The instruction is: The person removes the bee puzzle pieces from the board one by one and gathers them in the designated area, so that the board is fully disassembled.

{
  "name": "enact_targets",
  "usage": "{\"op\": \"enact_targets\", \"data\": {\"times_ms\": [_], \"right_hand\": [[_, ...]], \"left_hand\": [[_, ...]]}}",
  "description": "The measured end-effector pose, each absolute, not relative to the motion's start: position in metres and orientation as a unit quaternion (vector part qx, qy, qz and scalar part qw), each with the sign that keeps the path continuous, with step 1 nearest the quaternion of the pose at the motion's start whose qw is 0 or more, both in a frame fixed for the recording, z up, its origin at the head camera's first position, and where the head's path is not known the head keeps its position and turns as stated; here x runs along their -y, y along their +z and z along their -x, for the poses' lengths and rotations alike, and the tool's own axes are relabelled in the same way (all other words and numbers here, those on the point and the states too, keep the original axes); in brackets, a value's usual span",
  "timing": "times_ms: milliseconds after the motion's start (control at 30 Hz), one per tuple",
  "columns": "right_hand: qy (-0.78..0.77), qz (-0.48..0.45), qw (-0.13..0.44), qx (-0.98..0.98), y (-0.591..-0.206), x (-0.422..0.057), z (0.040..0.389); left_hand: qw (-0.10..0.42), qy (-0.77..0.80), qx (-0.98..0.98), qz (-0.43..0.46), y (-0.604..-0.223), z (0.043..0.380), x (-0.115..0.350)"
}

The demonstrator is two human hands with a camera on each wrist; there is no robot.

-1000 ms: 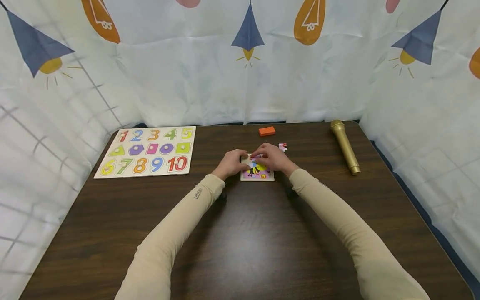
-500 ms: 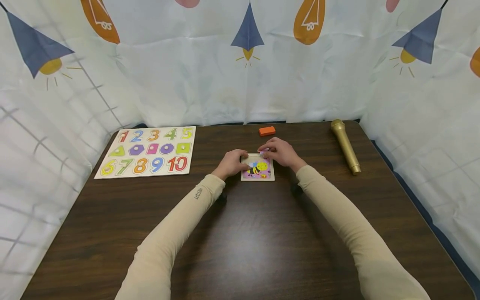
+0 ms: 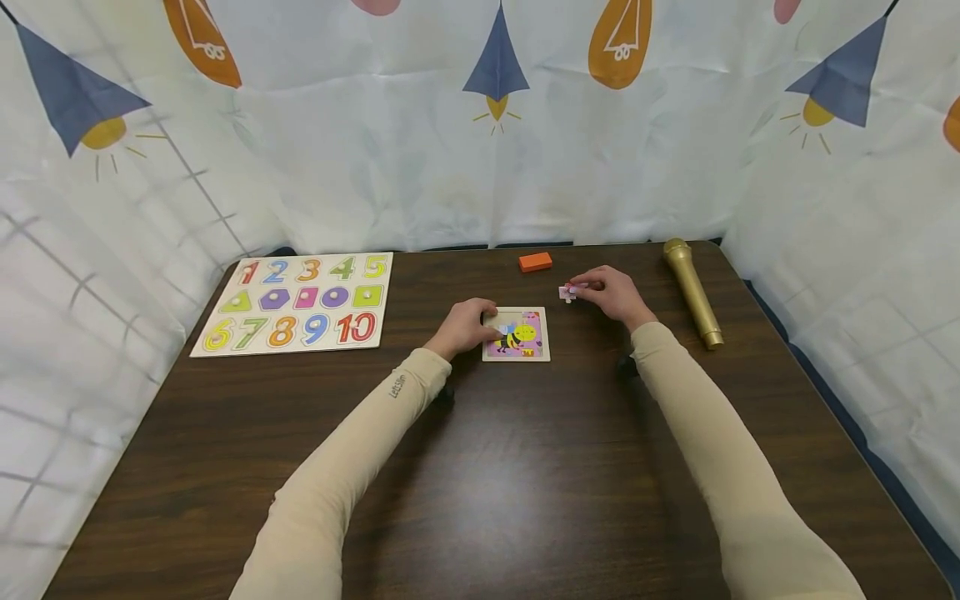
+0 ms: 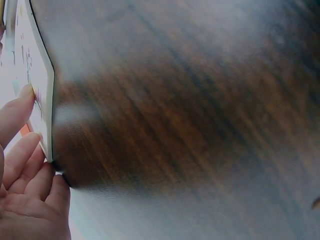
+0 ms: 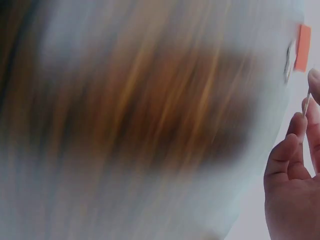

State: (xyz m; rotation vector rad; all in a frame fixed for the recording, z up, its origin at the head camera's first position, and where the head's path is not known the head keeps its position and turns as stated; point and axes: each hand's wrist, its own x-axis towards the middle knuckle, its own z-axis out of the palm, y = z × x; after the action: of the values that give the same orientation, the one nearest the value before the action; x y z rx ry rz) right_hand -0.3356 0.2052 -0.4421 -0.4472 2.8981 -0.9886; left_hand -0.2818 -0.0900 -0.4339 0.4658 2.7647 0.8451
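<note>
A small wooden tray puzzle (image 3: 516, 353) with a yellow-and-black bee picture lies flat near the table's middle. At its left edge, my left hand (image 3: 465, 326) grips it, thumb on the picture and fingers along the rim, as the left wrist view also shows. To the right of the tray, my right hand (image 3: 611, 293) pinches a thin puzzle piece (image 5: 306, 102) between thumb and fingertips, just above the table. A pink-and-white puzzle piece (image 3: 566, 292) shows beside those fingertips. Part of the tray's upper left looks pale, without picture.
Behind the tray lies an orange block (image 3: 535, 262). A gold microphone (image 3: 692, 293) is at the right rear. On the left sits a board of numbers and shapes (image 3: 292, 304). A printed white curtain (image 3: 420, 167) surrounds the dark table (image 3: 480, 500).
My right hand has lifted a purple piece from the tray's upper part and carried it right, beside the loose piece. My left hand has stayed at the tray's left edge.
</note>
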Motion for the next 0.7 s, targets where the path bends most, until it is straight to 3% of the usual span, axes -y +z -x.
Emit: {"op": "enact_targets", "data": {"times_ms": [200,700], "right_hand": [[-0.292,0.141,0.018,-0.946,-0.44,-0.225,0.337],[-0.272,0.128,0.073,-0.951,-0.441,-0.234,0.339]], "left_hand": [[0.108,0.284,-0.939,-0.16,-0.434,0.282,0.09],[0.104,0.293,-0.937,-0.159,-0.435,0.281,0.09]]}}
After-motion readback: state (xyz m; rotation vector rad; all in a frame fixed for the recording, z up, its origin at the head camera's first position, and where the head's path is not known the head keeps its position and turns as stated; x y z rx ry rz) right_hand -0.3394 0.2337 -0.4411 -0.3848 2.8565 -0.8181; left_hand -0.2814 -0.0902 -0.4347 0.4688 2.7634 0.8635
